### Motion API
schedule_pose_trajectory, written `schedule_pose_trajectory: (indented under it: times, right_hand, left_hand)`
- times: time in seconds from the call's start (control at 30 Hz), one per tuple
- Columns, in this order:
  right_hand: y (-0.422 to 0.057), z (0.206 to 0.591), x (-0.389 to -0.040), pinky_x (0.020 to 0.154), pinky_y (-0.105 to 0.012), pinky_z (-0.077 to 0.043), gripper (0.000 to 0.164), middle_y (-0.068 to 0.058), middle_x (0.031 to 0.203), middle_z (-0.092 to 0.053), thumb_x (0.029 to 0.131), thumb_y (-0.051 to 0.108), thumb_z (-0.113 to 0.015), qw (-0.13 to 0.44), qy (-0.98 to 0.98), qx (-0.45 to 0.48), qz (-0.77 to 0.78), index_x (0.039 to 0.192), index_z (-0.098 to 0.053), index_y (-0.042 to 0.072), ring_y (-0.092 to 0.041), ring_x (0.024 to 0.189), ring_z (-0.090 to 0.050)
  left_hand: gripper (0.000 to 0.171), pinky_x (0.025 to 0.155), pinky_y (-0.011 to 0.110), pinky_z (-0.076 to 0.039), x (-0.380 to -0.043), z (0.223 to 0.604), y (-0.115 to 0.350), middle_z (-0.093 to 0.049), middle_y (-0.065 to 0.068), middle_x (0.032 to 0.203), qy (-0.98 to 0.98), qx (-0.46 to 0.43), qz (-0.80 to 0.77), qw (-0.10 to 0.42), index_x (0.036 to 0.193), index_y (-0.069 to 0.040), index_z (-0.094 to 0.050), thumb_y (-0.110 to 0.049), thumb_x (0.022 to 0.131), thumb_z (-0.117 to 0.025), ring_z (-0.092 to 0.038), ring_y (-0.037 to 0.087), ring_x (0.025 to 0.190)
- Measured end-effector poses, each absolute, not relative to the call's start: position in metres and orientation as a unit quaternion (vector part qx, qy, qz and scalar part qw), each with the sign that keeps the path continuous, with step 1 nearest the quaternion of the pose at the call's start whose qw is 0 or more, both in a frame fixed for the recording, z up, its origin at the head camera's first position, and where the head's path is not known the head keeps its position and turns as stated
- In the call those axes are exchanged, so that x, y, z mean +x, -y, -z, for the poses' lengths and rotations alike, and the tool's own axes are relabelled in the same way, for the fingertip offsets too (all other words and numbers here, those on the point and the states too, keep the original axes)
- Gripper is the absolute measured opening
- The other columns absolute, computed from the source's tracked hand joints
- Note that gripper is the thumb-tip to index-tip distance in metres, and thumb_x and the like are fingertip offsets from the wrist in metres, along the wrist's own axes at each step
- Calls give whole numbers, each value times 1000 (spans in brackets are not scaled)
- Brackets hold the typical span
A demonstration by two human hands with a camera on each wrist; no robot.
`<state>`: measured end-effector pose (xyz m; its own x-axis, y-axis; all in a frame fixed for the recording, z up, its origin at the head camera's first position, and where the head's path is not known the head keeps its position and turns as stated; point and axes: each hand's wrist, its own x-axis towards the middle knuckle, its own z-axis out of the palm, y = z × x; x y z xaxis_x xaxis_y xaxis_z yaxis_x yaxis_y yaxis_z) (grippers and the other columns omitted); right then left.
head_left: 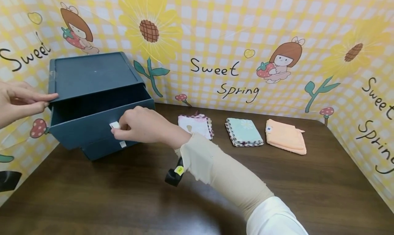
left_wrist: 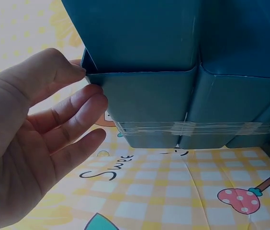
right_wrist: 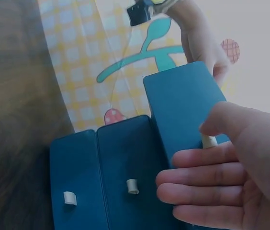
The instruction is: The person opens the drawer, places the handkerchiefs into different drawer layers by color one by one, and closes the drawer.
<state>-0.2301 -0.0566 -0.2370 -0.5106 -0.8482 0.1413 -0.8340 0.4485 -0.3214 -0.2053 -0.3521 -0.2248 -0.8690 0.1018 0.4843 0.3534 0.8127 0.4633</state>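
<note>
A dark blue drawer cabinet stands at the left of the table, its top drawer pulled partway out. The visible part of the drawer's inside is dark, with no contents showing. My right hand pinches the white pull tab on that drawer's front between thumb and forefinger; the other fingers lie extended in the right wrist view. At the cabinet's upper left front corner, my left hand pinches the casing edge with thumb and forefinger. Its remaining fingers are loosely bent beside the casing.
Three folded cloths lie in a row toward the back: a white one with a dark checked edge, a mint one and an orange one. Lower drawers with white tabs are closed. A printed checked sheet surrounds the table.
</note>
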Motion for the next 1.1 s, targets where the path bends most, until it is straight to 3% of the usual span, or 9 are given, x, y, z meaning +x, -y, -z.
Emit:
schedule_pose_trajectory:
  times: [0.1,0.27,0.33,0.4,0.5,0.57,0.6,0.73,1.1]
  right_hand:
    - [53,236,-224,46,-18,-30,35,6,57,-49,93,32,-50,20,-852,-497,161,62,-59,17,-4,52,-43]
    - [48,236,-217,46,-18,-29,35,7,57,-48,92,32,-50,21,-854,-499,146,62,-58,17,-4,52,-42]
    - [47,236,-215,46,-18,-28,35,6,56,-47,92,32,-50,22,-852,-502,145,62,-57,17,-4,51,-41]
    - [45,237,-212,45,-18,-27,35,6,55,-45,92,31,-50,22,-850,-506,145,61,-56,17,-4,50,-41]
    - [43,237,-209,46,-18,-29,34,6,56,-46,92,31,-50,24,-848,-509,144,62,-57,16,-5,50,-41]
    - [42,237,-207,47,-18,-31,32,6,57,-48,92,30,-50,29,-848,-510,144,65,-58,17,-4,51,-43]
    - [41,237,-206,47,-17,-33,31,6,58,-50,93,30,-50,31,-847,-511,144,66,-59,17,-4,52,-43]
    - [38,237,-202,48,-17,-34,30,6,58,-51,93,29,-50,36,-844,-516,144,67,-60,17,-4,52,-44]
    - [29,236,-188,45,-19,-22,38,6,51,-37,94,32,-47,34,-841,-527,116,59,-50,17,-4,47,-34]
  left_hand:
    - [66,43,11,-35,-204,223,350,-47,-22,66,925,-123,282,225,87,-57,-52,9,82,-59,-42,-3,54]
    - [45,41,15,-37,-218,236,369,-50,-16,69,928,-122,274,220,101,-41,-64,1,84,-61,-43,-1,55]
    - [38,42,15,-36,-219,237,370,-51,-8,70,929,-121,280,212,110,-25,-66,2,84,-62,-43,1,55]
    - [43,40,18,-36,-221,241,374,-51,-6,71,927,-122,275,222,107,-37,-64,0,85,-62,-42,0,54]
    - [47,41,16,-35,-217,237,368,-50,-5,70,925,-125,284,221,106,-37,-64,4,84,-61,-42,1,55]
    - [58,41,15,-35,-214,235,364,-49,-10,68,922,-126,289,224,94,-51,-57,5,83,-60,-41,-1,56]
    - [60,42,14,-34,-211,231,360,-48,-12,67,921,-128,293,221,92,-53,-56,7,83,-60,-41,-1,56]
    - [63,46,9,-35,-204,225,351,-47,-16,66,920,-127,299,220,88,-55,-53,8,83,-58,-40,-2,58]
    - [55,53,2,-35,-207,231,358,-45,-27,74,924,-126,276,232,95,-52,-53,2,85,-58,-40,-9,64]
